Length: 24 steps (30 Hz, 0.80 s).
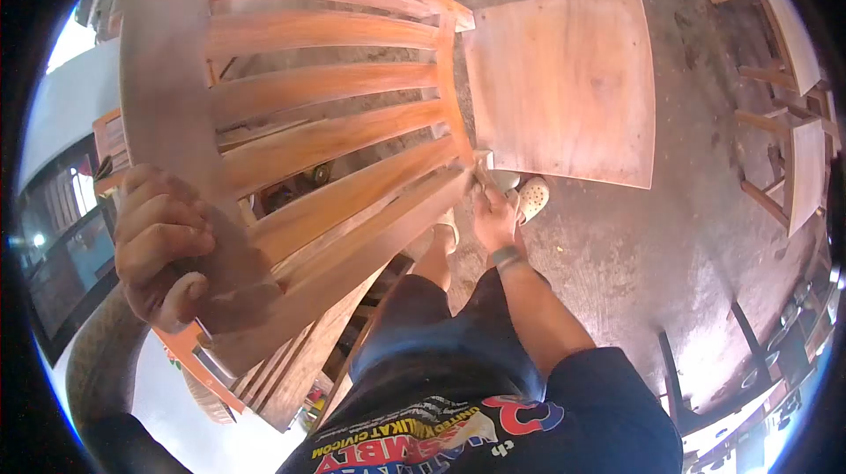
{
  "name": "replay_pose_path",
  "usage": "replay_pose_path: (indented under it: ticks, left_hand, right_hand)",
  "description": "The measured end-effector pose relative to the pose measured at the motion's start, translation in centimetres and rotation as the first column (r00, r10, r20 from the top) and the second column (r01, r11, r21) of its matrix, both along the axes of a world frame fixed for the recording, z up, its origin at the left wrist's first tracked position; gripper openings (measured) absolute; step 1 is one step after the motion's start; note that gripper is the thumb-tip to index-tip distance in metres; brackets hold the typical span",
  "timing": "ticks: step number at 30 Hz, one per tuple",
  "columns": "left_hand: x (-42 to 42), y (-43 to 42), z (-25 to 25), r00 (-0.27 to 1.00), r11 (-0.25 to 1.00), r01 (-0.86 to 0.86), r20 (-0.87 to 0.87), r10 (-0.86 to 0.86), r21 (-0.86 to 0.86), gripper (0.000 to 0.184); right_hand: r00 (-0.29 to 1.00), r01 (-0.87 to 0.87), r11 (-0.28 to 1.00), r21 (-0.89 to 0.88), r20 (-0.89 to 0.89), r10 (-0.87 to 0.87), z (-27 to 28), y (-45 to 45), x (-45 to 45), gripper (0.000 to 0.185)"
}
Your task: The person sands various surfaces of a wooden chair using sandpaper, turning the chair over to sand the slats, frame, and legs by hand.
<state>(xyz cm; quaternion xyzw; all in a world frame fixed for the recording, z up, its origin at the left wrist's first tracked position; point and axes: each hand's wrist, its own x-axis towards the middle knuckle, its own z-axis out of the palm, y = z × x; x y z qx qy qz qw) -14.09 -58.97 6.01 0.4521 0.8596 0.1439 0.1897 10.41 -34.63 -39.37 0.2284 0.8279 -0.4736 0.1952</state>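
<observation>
A wooden chair fills the upper left, its slatted backrest point(344, 77) close to the camera and its flat seat point(564, 86) farther off. My left hand point(167, 245) is closed round the wide top rail, near its lower corner, with the thumb on the near face. Down where the backrest meets the seat, my right hand point(495, 210) is closed at the end of the side post. Its fingertips are partly hidden against the wood.
Slatted wooden pieces point(300, 359) lie at the lower left beside my legs. More wooden seats on legs point(797, 166) stand along the right edge. Dark legs of another piece of furniture point(674, 368) rise at the lower right. My clog point(533, 199) is on the concrete floor point(599, 254).
</observation>
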Motion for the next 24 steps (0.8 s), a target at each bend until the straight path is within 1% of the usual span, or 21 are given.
replay_pose_path:
  ticks: [2,4,6,8,9,11,12,14,15,17,18,19,20,21,22,24]
  left_hand:
    - [-0.1,0.1,-0.2,0.999,0.999,0.012,-0.033,-0.011,0.045,0.034]
    - [0.1,0.0,-0.4,1.000,0.998,0.011,-0.025,-0.010,0.068,0.034]
    - [0.1,0.0,-0.2,1.000,0.998,0.009,-0.019,-0.008,0.061,0.033]
    - [0.2,0.1,0.1,1.000,0.999,-0.001,-0.028,0.002,0.052,0.032]
    - [0.1,0.2,0.1,1.000,0.998,-0.002,-0.031,0.004,0.055,0.031]
    - [0.5,0.2,0.3,1.000,0.999,-0.013,-0.022,0.014,0.050,0.031]
    - [0.5,0.0,0.3,1.000,0.999,-0.017,-0.016,0.018,0.040,0.032]
    - [0.5,-0.2,0.6,1.000,0.999,-0.025,-0.006,0.025,0.026,0.032]
    - [0.4,-0.1,0.5,1.000,0.999,-0.028,0.000,0.028,0.031,0.032]
    - [0.7,0.2,0.3,0.999,0.998,-0.042,-0.001,0.042,0.042,0.031]
    - [0.8,0.4,0.4,0.999,0.998,-0.047,-0.004,0.047,0.039,0.031]
    - [0.7,0.5,0.5,0.999,0.998,-0.047,-0.005,0.048,0.035,0.030]
    - [0.5,0.6,0.7,0.999,0.999,-0.040,-0.008,0.040,0.036,0.030]
    - [0.4,0.6,0.7,0.999,0.999,-0.032,-0.007,0.033,0.036,0.029]
    - [0.5,0.6,0.6,1.000,0.999,-0.027,-0.001,0.027,0.039,0.028]
    - [0.8,0.6,0.3,0.999,0.996,-0.045,0.018,0.044,0.076,0.027]
  right_hand:
    - [0.994,-0.077,0.994,-0.072,-0.086,0.071,3.7,0.6,-1.0,0.033]
    - [0.931,-0.218,0.967,-0.131,-0.326,0.166,8.4,1.9,-2.3,0.031]
    - [0.800,-0.381,0.925,0.003,-0.500,0.331,11.5,2.7,-4.4,0.028]
    - [0.813,-0.440,0.893,-0.100,-0.466,0.348,10.1,2.7,-5.7,0.026]
    - [0.897,-0.390,0.878,-0.276,-0.330,0.295,7.0,2.7,-5.5,0.025]
    - [0.888,-0.400,0.846,-0.352,-0.377,0.263,6.5,2.6,-5.4,0.026]
    - [0.780,-0.470,0.846,-0.251,-0.567,0.265,8.4,1.9,-5.5,0.027]
    - [0.680,-0.500,0.811,-0.302,-0.717,0.152,14.8,-1.2,-5.0,0.028]
    - [0.729,-0.472,0.757,-0.452,-0.683,0.047,18.5,-2.6,-4.9,0.027]
    - [0.713,-0.535,0.674,-0.509,-0.700,0.037,21.6,-2.8,-6.5,0.024]
    - [0.701,-0.567,0.627,-0.534,-0.712,0.028,22.1,-2.8,-7.4,0.023]
    - [0.694,-0.583,0.653,-0.483,-0.714,0.092,19.1,-2.7,-7.2,0.028]
    - [0.686,-0.599,0.674,-0.432,-0.711,0.154,14.9,-2.0,-7.0,0.034]
    - [0.766,-0.581,0.627,-0.519,-0.610,0.205,11.5,0.1,-8.2,0.035]
    - [0.828,-0.546,0.583,-0.602,-0.495,0.265,9.5,1.8,-9.2,0.036]
    - [0.848,-0.519,0.583,-0.625,-0.463,0.260,10.9,1.2,-8.1,0.028]
